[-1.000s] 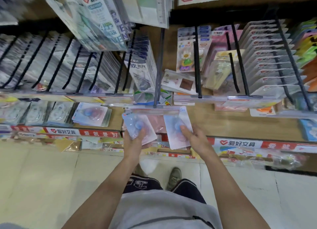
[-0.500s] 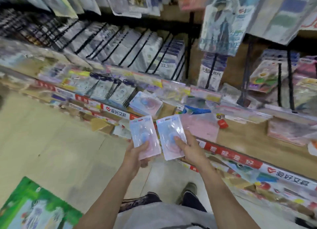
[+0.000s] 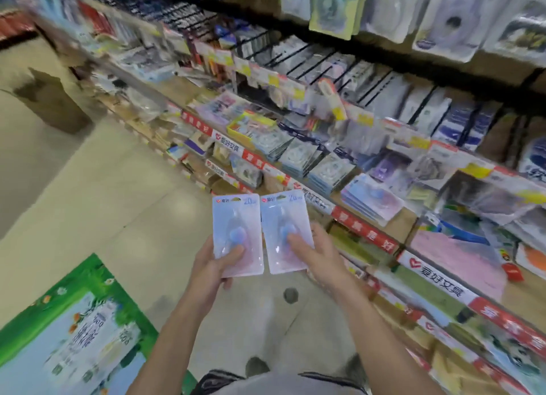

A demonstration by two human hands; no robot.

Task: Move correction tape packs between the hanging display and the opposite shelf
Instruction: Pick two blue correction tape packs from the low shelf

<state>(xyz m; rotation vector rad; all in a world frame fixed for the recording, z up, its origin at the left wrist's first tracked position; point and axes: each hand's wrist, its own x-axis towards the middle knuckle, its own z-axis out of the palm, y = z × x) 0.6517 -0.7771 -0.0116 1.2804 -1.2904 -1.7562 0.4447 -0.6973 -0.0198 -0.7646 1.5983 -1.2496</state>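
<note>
Stationery shop aisle; hanging blister packs (image 3: 331, 69); red-labelled shelf edges (image 3: 366, 235); tiled floor (image 3: 103, 193)

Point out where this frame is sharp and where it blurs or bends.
Head view: the two correction tape packs, held in the left hand and right hand, are fairly sharp; the hanging display smears with motion blur towards the edges; the shelf edge bows from wide-angle distortion.

A wooden shelf (image 3: 393, 223) edged with red-and-white strips was seen; a stack of blister packs (image 3: 370, 198) and pink sheets (image 3: 461, 261) were laid on it.
</note>
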